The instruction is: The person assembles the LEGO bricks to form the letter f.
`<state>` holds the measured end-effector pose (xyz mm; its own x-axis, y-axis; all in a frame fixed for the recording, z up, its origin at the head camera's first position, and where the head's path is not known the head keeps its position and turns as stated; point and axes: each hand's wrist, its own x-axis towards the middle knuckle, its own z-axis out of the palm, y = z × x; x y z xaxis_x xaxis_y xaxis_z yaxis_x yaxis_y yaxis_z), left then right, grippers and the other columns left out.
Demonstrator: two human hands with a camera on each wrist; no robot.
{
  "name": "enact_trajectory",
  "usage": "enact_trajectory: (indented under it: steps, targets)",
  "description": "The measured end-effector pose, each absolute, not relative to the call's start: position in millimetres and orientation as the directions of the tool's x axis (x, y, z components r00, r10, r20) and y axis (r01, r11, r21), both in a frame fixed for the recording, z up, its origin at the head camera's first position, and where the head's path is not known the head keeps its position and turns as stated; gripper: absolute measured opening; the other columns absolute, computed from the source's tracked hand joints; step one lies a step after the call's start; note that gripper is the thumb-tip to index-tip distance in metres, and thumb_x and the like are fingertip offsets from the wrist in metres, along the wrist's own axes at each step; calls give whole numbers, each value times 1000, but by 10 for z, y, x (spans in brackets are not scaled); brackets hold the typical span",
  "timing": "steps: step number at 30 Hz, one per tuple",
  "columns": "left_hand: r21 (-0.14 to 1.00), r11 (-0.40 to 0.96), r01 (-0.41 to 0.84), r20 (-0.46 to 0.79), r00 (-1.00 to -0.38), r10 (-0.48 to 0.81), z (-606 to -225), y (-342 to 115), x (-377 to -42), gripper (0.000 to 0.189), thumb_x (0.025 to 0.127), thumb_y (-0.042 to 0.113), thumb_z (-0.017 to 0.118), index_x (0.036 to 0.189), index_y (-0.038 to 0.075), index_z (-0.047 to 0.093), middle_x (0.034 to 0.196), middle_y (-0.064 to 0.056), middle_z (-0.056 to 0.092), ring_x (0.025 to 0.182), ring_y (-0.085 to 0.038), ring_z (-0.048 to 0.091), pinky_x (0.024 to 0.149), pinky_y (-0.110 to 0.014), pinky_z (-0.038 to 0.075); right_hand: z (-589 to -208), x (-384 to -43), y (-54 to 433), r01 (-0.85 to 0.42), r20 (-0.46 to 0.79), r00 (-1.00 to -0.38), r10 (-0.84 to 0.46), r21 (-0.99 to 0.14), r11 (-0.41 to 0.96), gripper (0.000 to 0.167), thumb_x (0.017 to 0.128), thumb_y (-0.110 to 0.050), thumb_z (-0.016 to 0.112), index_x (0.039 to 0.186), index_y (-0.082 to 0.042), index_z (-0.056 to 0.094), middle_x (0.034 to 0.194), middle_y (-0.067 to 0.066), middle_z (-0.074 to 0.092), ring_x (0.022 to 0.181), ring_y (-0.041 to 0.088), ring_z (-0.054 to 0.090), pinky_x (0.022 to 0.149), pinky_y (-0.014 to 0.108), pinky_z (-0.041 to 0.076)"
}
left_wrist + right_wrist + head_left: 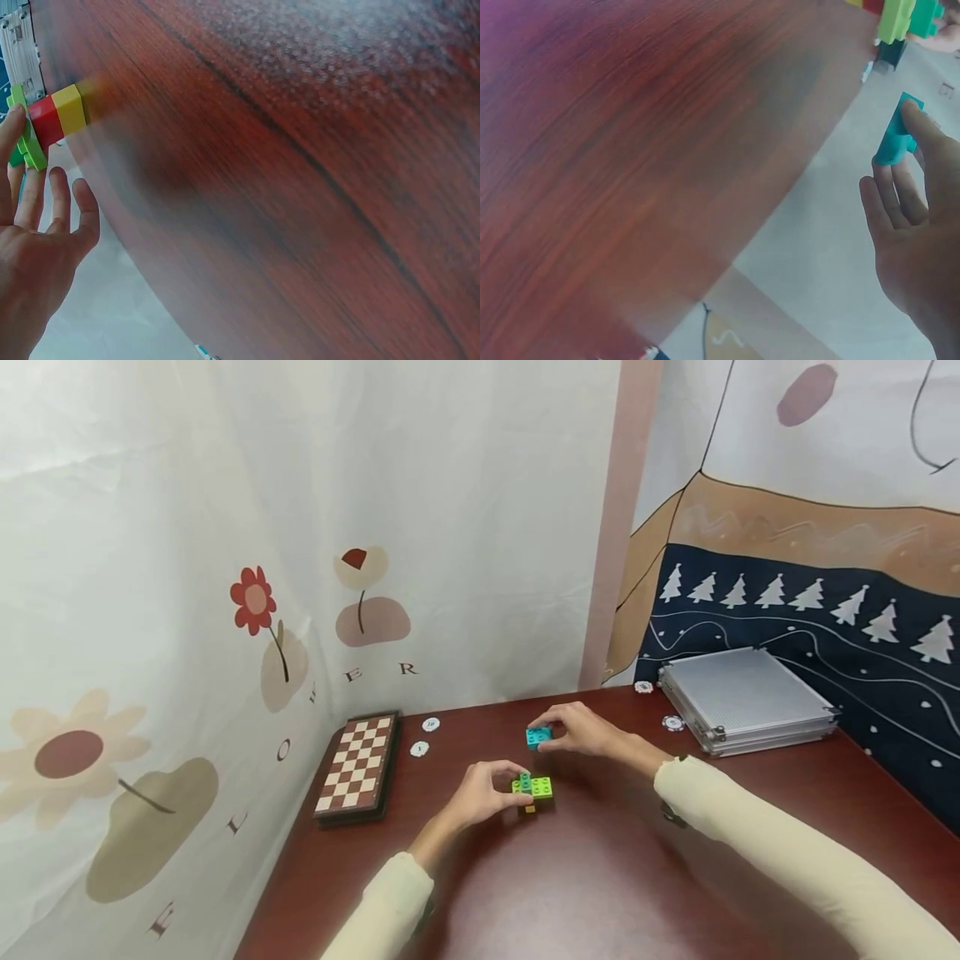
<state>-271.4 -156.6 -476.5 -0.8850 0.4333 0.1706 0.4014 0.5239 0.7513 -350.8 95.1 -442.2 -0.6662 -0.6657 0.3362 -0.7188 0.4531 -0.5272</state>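
Observation:
My left hand point(480, 793) pinches a small stack of toy building bricks by its upper part. In the left wrist view the stack shows a lime green brick point(28, 135), a red brick point(46, 121) and a yellow brick point(70, 109) at the bottom; a darker green brick point(526, 782) sits on top of the lime one. Farther back and a little to the right, my right hand point(581, 731) holds a teal brick point(537, 738) between thumb and fingers. That brick is apart from the stack. Its studs face up in the head view.
A folded chessboard point(357, 766) lies at the table's left edge, with two white chips point(431, 724) beside it. Silver metal cases point(750, 697) are stacked at the back right, near two more chips point(672, 722). Printed curtains point(480, 527) border the table point(585, 893).

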Motion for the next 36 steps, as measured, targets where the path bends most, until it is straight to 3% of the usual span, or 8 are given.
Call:
enact_trajectory:
  steps: [16,23,36]
  targets:
    - [738,546,397,166,-891,423,-4808,-1596,-2723,37,83,30,90,113,14,77,107,3,77,102,-12,71,92,-35,57,-4287,-3151,912,-754,356,-623,-697,-510,414,36,87,-21,87,121,-14,78,108,-5,74,93,9,67,84,39,60]
    - [746,515,423,197,-878,436,-4800,-1583,-2735,37,83,26,90,112,8,77,104,-1,78,96,-12,73,86,-32,58,-4310,-3039,873,-768,360,-594,-720,-519,375,36,88,-21,86,121,-11,77,107,-4,74,94,9,68,85,42,60]
    - [739,529,417,184,-880,437,-4792,-1586,-2735,36,83,27,91,113,11,77,104,5,77,96,-6,71,86,-30,57,-4384,-2964,826,-781,356,-584,-730,-491,386,35,88,-23,87,120,-13,79,105,-4,74,92,7,67,82,37,60]
